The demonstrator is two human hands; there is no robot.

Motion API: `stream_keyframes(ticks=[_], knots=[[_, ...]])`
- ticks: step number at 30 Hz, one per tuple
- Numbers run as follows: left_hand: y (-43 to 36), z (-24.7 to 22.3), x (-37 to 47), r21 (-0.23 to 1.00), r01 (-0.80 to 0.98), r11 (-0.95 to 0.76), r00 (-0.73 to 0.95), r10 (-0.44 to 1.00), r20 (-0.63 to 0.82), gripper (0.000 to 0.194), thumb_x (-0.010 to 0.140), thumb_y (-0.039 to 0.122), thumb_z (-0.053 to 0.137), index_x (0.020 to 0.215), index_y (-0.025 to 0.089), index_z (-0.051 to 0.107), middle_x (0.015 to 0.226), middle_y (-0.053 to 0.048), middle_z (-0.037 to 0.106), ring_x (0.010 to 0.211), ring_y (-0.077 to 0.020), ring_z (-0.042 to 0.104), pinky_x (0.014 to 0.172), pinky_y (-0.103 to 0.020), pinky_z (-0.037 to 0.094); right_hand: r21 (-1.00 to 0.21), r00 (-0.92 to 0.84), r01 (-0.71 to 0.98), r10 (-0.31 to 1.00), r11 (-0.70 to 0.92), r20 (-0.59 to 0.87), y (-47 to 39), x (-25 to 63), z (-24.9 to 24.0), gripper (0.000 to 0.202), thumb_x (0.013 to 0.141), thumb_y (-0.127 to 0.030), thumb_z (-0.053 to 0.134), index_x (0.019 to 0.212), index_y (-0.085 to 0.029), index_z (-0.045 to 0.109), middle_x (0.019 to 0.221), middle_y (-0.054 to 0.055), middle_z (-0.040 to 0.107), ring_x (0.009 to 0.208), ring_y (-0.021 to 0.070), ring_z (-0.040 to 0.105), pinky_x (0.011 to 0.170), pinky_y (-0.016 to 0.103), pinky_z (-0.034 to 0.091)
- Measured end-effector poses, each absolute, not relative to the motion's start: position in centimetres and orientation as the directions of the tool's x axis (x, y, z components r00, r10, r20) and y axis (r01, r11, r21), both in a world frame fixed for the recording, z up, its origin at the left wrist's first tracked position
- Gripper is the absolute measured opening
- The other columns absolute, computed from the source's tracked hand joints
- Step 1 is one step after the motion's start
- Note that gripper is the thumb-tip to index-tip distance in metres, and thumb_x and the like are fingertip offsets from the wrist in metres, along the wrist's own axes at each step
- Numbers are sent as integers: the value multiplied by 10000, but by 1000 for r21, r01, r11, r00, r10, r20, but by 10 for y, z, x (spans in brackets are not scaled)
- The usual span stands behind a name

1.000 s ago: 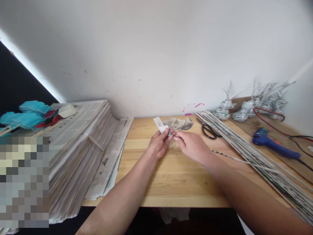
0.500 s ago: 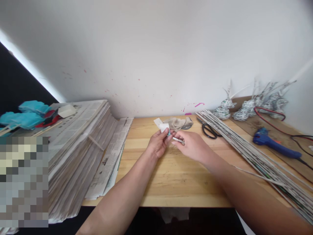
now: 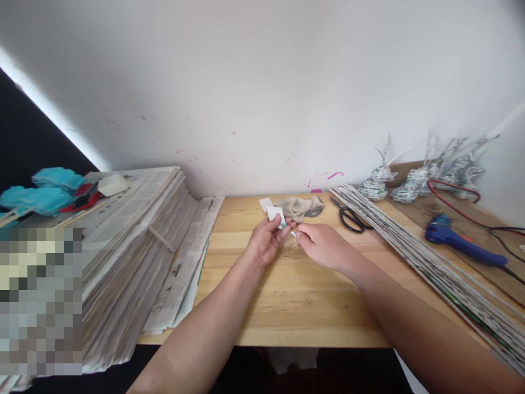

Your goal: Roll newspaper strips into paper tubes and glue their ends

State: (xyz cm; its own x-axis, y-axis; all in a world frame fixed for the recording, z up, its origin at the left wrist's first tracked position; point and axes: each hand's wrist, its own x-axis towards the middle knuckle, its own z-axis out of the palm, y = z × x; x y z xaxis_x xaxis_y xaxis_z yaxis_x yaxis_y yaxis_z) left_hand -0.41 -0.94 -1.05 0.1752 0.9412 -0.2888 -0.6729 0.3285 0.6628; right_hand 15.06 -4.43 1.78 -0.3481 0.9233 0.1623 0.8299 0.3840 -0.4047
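Note:
Close together over the middle of the wooden table, both hands work on one small piece of paper. My left hand is closed on it, thumb on top, and a white flap of the paper sticks up past the thumb. From the left fingers a thin rolled end runs to my right hand, whose fingertips pinch it. Fingers hide most of the roll. Just behind the hands lies a crumpled greyish-brown cloth. Black-handled scissors rest to the right of it.
At left stands a tall newspaper stack with blue masks on top. A bundle of paper sticks slants along the right side. Beyond it are a blue glue gun, its cord, and several woven paper figures against the wall.
My right fingers have turned and drawn in around the rolled end, so less of it shows. The white flap over my left thumb has tilted slightly. Surroundings are unchanged.

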Motion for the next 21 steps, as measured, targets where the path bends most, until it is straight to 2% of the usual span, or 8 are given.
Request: stream_keyframes(ticks=[4,8,15,21], knots=[[-9,-11,-4,661,-678,321,162,943,-292,70,862,136,603,860,77,643,804,-108,707,734,-146,710,707,-200,589,-368,-334,833,906,413,261,-45,151,14,102,869,-292,580,859,-192,594,775,29,662,617,144,530,585,262,288],[-8,-11,-4,649,-685,333,177,939,-295,99,882,140,573,867,75,646,785,-103,710,714,-132,707,677,-181,587,-321,-375,824,874,467,308,-44,152,13,143,922,-273,504,898,-193,620,785,36,670,623,146,532,591,267,285],[-9,-10,-6,660,-664,351,172,931,-322,133,891,200,572,903,90,645,823,-111,719,681,-135,704,600,-174,578,-345,-382,812,875,471,296,-46,150,17,226,948,-254,436,924,-194,653,790,47,694,672,163,574,615,272,305],[-9,-8,-5,666,-650,366,194,927,-320,210,915,212,527,949,38,641,832,-161,722,725,-175,718,650,-210,592,-385,-338,830,913,404,228,-44,150,18,247,931,-242,436,801,-189,638,732,42,678,627,151,559,580,272,284]])
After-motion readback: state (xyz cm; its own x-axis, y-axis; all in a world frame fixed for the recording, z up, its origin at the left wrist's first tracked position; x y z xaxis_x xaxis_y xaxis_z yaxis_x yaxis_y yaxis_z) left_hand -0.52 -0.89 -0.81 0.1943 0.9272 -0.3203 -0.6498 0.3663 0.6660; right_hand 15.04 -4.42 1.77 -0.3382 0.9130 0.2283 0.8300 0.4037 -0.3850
